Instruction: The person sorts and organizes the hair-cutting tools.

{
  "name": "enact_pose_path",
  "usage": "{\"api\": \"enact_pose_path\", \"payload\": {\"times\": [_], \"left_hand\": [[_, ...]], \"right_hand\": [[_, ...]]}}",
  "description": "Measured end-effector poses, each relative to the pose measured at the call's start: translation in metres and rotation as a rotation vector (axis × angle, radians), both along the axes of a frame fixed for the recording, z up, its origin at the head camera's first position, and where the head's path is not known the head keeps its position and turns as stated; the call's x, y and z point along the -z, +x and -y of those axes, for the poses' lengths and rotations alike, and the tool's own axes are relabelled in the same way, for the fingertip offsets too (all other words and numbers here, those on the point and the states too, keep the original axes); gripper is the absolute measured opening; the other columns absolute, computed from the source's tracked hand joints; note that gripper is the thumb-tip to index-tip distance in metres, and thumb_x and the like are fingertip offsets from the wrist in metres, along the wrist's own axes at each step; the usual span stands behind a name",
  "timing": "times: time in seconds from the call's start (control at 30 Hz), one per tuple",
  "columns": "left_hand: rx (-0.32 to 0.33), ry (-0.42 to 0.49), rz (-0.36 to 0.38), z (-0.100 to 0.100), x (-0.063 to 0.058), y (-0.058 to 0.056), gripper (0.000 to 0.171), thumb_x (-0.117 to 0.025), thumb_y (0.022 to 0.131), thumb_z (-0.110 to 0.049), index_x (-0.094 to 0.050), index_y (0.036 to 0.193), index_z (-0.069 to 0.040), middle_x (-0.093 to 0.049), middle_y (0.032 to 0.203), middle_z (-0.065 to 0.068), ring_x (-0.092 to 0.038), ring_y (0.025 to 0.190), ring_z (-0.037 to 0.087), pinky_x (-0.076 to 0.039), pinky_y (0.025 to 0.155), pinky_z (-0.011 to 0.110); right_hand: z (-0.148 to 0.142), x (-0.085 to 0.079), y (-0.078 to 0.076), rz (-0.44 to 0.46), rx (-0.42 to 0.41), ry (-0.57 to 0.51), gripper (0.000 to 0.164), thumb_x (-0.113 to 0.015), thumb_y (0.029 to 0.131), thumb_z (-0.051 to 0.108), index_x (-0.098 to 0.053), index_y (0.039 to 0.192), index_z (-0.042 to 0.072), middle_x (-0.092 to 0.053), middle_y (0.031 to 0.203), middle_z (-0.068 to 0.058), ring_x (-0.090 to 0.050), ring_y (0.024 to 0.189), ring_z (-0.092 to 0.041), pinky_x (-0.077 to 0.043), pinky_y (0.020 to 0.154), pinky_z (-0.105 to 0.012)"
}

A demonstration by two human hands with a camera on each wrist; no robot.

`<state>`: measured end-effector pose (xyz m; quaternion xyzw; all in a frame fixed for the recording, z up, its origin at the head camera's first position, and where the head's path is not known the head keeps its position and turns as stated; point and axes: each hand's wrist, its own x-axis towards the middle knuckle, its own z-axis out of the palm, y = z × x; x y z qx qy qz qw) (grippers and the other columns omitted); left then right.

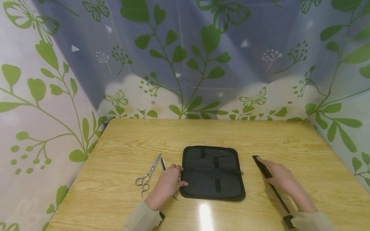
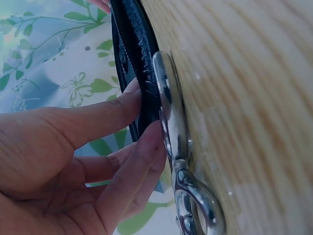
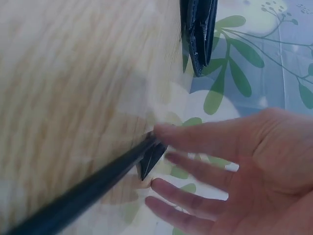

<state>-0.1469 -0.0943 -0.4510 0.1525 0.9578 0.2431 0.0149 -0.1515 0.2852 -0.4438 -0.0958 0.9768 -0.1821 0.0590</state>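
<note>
A black zip case (image 1: 214, 184) lies spread open on the table, with dark straps across its inside. My left hand (image 1: 169, 179) pinches its left edge, thumb over the zip and fingers at the rim (image 2: 149, 93). Under that hand is a second pair of scissors (image 1: 163, 164), mostly hidden; its metal handle (image 2: 198, 200) shows in the left wrist view. Silver scissors (image 1: 150, 171) lie further left. My right hand (image 1: 281, 178) touches a long, thin black comb-like strip (image 1: 264, 170) right of the case. Its fingers are nearly straight and spread around the strip's far end (image 3: 154, 159).
The wooden table (image 1: 202, 133) reaches back to a curtain (image 1: 185, 73) printed with green leaves and butterflies, which also hangs at both sides. A small zip pull (image 1: 242, 173) sticks out at the case's right edge. Bright glare falls on the table in front of the case.
</note>
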Motion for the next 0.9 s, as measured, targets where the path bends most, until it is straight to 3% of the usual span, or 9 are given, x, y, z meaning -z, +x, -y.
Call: {"api": "enact_pose_path", "payload": {"times": [0.07, 0.13, 0.23, 0.3, 0.47, 0.73, 0.9], "left_hand": [[0.002, 0.001, 0.001, 0.000, 0.000, 0.000, 0.047, -0.079, 0.069, -0.025, -0.064, 0.103, 0.002, -0.056, 0.079, 0.004, -0.047, 0.063, 0.011, -0.045, 0.053, 0.026], [0.007, 0.006, 0.002, 0.000, 0.000, 0.000, 0.047, -0.079, 0.069, -0.025, -0.064, 0.103, 0.003, -0.056, 0.079, 0.005, -0.047, 0.063, 0.011, -0.045, 0.054, 0.026], [0.009, 0.009, 0.006, -0.001, 0.000, 0.000, 0.047, -0.078, 0.069, -0.025, -0.064, 0.104, 0.002, -0.057, 0.080, 0.006, -0.047, 0.063, 0.011, -0.046, 0.054, 0.026], [0.009, 0.011, 0.009, -0.001, 0.000, 0.001, 0.047, -0.078, 0.069, -0.025, -0.063, 0.104, 0.002, -0.057, 0.081, 0.006, -0.047, 0.064, 0.011, -0.046, 0.055, 0.026], [0.007, 0.010, 0.009, -0.001, -0.001, 0.001, 0.047, -0.079, 0.069, -0.024, -0.063, 0.104, 0.003, -0.057, 0.080, 0.007, -0.046, 0.063, 0.011, -0.045, 0.054, 0.026], [0.004, 0.011, 0.012, 0.000, -0.001, 0.000, 0.046, -0.078, 0.070, -0.024, -0.064, 0.104, 0.002, -0.056, 0.080, 0.006, -0.046, 0.063, 0.011, -0.045, 0.054, 0.026], [0.007, 0.008, 0.009, 0.000, 0.000, 0.000, 0.046, -0.078, 0.070, -0.025, -0.064, 0.104, 0.002, -0.057, 0.080, 0.006, -0.046, 0.063, 0.011, -0.045, 0.054, 0.026]], "right_hand": [[0.000, 0.000, -0.002, -0.018, 0.005, 0.048, 0.069, -0.070, 0.075, 0.007, -0.039, 0.135, -0.007, -0.045, 0.127, -0.038, -0.057, 0.082, -0.043, -0.051, 0.071, -0.055], [0.001, 0.000, -0.003, -0.054, 0.013, 0.121, 0.066, -0.072, 0.075, 0.016, -0.044, 0.128, -0.013, -0.047, 0.123, -0.039, -0.050, 0.100, -0.051, -0.045, 0.082, -0.063], [0.001, -0.001, -0.005, -0.082, 0.038, 0.178, 0.060, -0.073, 0.074, 0.018, -0.051, 0.117, -0.017, -0.051, 0.114, -0.040, -0.055, 0.091, -0.047, -0.050, 0.077, -0.057], [0.001, -0.002, -0.007, -0.094, 0.045, 0.186, 0.055, -0.074, 0.073, 0.014, -0.055, 0.113, -0.017, -0.051, 0.109, -0.039, -0.057, 0.082, -0.042, -0.053, 0.066, -0.048], [-0.001, -0.002, -0.009, -0.057, 0.067, 0.094, 0.053, -0.069, 0.072, 0.001, -0.052, 0.120, -0.013, -0.049, 0.106, -0.038, -0.054, 0.067, -0.030, -0.046, 0.049, -0.036], [-0.011, -0.001, -0.021, 0.026, 0.041, -0.028, 0.064, -0.066, 0.063, -0.002, -0.048, 0.124, -0.007, -0.058, 0.098, -0.031, -0.052, 0.086, -0.041, -0.047, 0.059, -0.047], [-0.013, -0.002, -0.024, 0.087, 0.045, -0.042, 0.062, -0.069, 0.066, 0.003, -0.049, 0.124, -0.008, -0.059, 0.102, -0.031, -0.050, 0.094, -0.047, -0.047, 0.069, -0.056]]}}
